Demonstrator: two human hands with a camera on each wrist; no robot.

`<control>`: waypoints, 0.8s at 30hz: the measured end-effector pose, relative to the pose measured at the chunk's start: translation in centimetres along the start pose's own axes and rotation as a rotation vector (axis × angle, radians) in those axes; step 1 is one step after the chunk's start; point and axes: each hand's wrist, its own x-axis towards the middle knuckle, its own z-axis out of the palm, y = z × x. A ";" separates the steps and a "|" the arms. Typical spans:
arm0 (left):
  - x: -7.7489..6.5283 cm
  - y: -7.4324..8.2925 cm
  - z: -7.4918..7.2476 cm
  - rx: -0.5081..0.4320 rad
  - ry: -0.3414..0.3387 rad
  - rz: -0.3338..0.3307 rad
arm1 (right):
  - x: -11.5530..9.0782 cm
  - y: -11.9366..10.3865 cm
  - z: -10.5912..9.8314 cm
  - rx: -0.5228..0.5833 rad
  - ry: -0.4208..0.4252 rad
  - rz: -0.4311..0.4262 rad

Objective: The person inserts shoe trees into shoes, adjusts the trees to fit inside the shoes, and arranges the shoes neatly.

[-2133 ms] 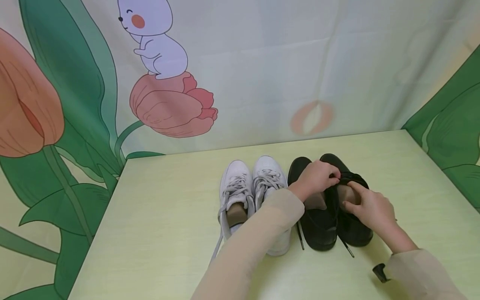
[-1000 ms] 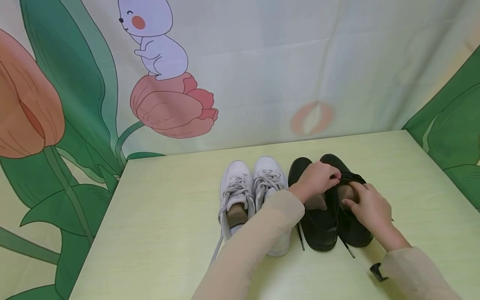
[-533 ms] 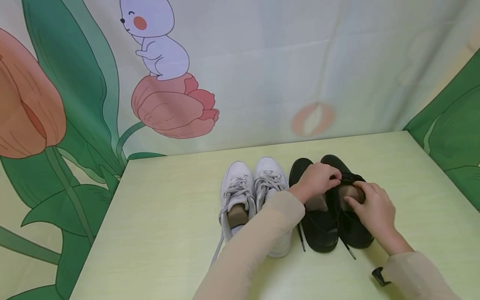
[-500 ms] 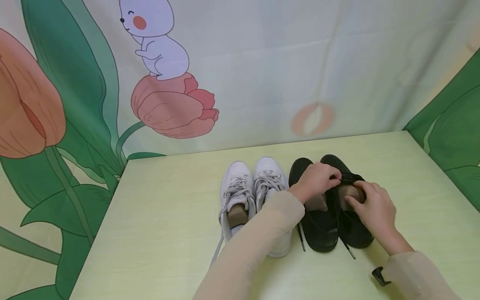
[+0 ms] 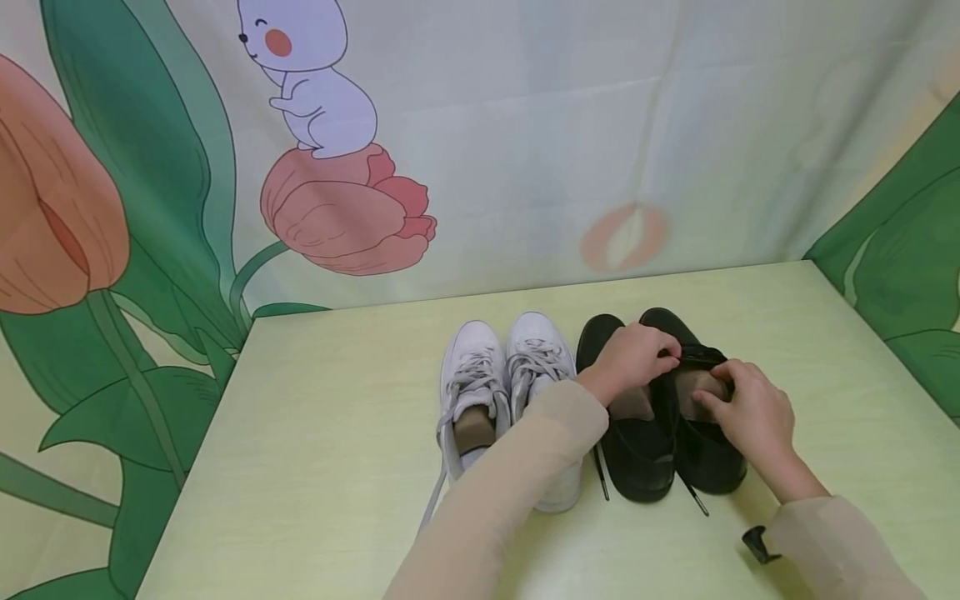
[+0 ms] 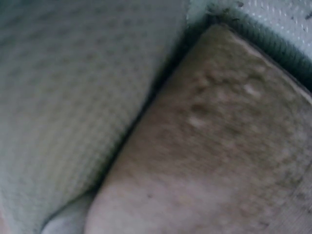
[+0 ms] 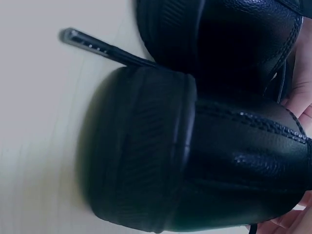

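Observation:
A pair of black lace-up shoes stands on the table, toes pointing away: the left black shoe [image 5: 637, 454] and the right black shoe [image 5: 708, 458]. My left hand [image 5: 633, 354] reaches across and pinches the black shoelace [image 5: 697, 357] at the front of the right shoe's opening. At the same shoe's right side, my right hand [image 5: 753, 412] grips the collar, its thumb over the beige insole [image 5: 693, 392]. The right wrist view shows a black heel [image 7: 141, 146] and a lace tip [image 7: 87, 41]. Laces under the fingers are partly hidden.
Left of the black pair stand a white left shoe [image 5: 472, 358] and a white right shoe [image 5: 536, 346], partly covered by my left sleeve [image 5: 510, 483]. In the left wrist view, a brown insole [image 6: 204, 146] fills much of the picture. A printed curtain [image 5: 510, 167] hangs behind the table [image 5: 322, 450].
My right hand has shifted slightly right along the black shoe's collar, away from the left hand. The left hand and all the shoes stay in place.

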 end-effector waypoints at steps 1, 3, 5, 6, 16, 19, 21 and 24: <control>0.0 0.0 0.0 -0.003 -0.001 -0.001 | 0.0 0.0 0.0 0.001 0.000 0.001; 0.0 0.0 0.0 -0.006 -0.003 -0.002 | 0.0 0.1 0.1 0.004 0.003 0.001; 0.0 0.1 -0.1 -0.002 -0.002 -0.002 | 0.1 0.1 0.1 0.009 0.003 0.002; 0.0 0.1 -0.1 0.002 -0.004 -0.003 | 0.1 0.1 0.2 0.012 0.004 0.002; 0.1 0.1 0.1 0.016 0.001 0.004 | 0.3 0.0 0.5 0.002 0.038 0.011; 0.1 0.1 0.1 0.018 0.000 0.001 | 0.4 0.0 0.5 -0.006 0.037 0.022; 0.1 0.1 0.0 0.022 -0.001 0.001 | 0.4 -0.1 0.5 -0.013 0.032 0.032; 0.1 0.1 0.0 0.029 -0.008 0.002 | 0.5 -0.1 0.6 -0.019 0.027 0.047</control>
